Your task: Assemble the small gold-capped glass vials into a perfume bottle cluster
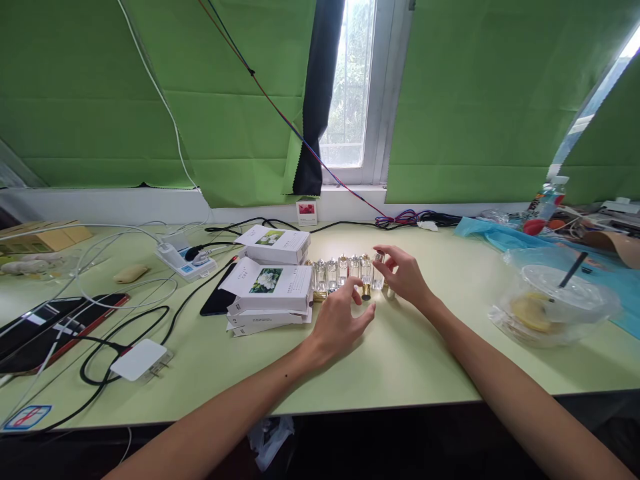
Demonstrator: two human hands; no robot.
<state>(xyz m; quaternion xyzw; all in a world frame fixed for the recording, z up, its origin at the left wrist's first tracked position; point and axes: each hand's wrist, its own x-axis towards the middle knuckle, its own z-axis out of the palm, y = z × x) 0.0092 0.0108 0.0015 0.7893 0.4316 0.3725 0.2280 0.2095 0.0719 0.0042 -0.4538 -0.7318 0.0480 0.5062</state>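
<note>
Several small clear glass bottles point(332, 272) with gold-coloured necks stand in a row on the pale green table. At the row's right end, my right hand point(403, 273) has thumb and fingers closed around the upper part of a glass bottle point(379, 277). My left hand point(340, 320) is in front of the row with thumb and fingers apart, holding nothing visible; it hides part of the bottles. A gold cap point(366, 292) shows just beyond its fingertips. Left of the row lie stacked white boxes point(295, 287) with flower pictures.
A dark phone point(216, 297) lies partly under the boxes. Cables, a power strip point(193, 265), a white charger point(141, 360) and dark devices point(55, 327) spread over the left side. On the right stands a lidded drink cup point(545, 300) in a plastic bag, near blue plastic sheeting point(480, 229).
</note>
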